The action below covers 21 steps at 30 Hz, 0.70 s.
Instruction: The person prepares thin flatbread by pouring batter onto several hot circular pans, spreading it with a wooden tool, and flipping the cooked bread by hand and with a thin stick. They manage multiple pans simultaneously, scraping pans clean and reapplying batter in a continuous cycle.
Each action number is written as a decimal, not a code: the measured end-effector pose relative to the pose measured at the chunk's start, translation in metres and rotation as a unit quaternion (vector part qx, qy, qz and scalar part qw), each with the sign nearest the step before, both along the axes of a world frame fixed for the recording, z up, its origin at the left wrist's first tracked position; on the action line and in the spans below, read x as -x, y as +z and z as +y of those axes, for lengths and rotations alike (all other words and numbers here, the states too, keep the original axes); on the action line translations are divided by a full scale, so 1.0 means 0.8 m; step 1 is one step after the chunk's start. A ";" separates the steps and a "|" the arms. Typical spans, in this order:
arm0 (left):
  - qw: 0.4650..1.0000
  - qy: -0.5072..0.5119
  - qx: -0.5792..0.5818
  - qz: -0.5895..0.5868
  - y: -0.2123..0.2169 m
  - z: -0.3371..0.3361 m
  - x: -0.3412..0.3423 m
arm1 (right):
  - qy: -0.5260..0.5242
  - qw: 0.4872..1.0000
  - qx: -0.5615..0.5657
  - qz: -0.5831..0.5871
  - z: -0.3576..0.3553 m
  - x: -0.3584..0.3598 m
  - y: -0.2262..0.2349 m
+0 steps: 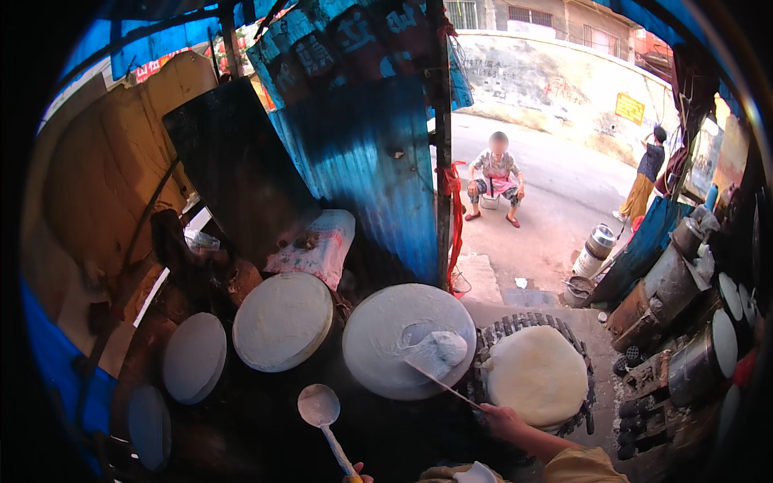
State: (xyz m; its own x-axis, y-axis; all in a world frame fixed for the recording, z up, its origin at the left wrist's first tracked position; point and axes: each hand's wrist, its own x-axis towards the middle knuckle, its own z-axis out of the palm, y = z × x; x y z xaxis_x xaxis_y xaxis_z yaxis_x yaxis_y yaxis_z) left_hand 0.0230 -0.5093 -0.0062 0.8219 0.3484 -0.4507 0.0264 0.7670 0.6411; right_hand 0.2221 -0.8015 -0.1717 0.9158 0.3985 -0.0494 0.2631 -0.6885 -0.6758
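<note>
- Four round white steaming surfaces stood in a curved row, and the work was under way on only one of them, the large steamer round (407, 338) nearest the middle.
- On that round a thin rice sheet (439, 352) had been partly lifted: one patch was bunched and folded up near the right edge, while the rest of the surface lay flat and white.
- The right hand (501, 419) was closed around the near end of a thin stick (443, 385), whose far end reached under the bunched sheet, so the lifting looked begun but not finished.
- The left hand (354, 475) showed only at the lower edge, gripping the handle of a round ladle (319, 405); the bowl hung just before the middle rounds and looked empty, though I could not be sure.
- Just right of the worked round, a finished pale sheet (537, 376) lay spread over a dark woven rack (580, 346), which suggested one sheet was already done and set to cool.
- The second round (283, 320) and two smaller rounds (195, 357) further left appeared covered and untouched.
- Judged from this, the current sheet was yet to be carried across to the rack.
</note>
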 end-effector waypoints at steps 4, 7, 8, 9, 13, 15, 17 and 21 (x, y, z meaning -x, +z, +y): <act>1.000 0.009 0.010 0.004 -0.003 0.000 -0.001 | -0.140 0.987 -0.054 0.063 0.017 -0.077 0.017; 0.999 -0.005 0.048 -0.004 -0.004 -0.009 -0.018 | -0.207 0.977 -0.046 -0.008 0.054 -0.147 0.008; 0.999 -0.017 0.048 0.010 0.000 -0.009 -0.021 | -0.213 0.976 -0.054 -0.007 0.068 -0.162 -0.001; 0.998 -0.024 0.043 0.028 0.005 -0.005 -0.018 | -0.224 0.965 -0.135 0.019 0.080 -0.163 -0.002; 0.999 -0.002 0.047 -0.012 -0.008 -0.002 0.005 | -0.309 0.869 -0.366 0.123 0.124 -0.121 -0.012; 0.999 -0.017 0.040 -0.006 -0.007 -0.002 0.004 | -0.360 0.806 -0.408 0.231 0.164 -0.052 0.004; 0.998 -0.045 0.048 -0.005 -0.009 0.001 -0.004 | -0.331 0.783 -0.433 0.300 0.195 -0.003 0.020; 0.996 -0.019 0.087 0.001 -0.001 0.001 -0.011 | -0.227 0.788 -0.455 0.347 0.175 -0.030 0.052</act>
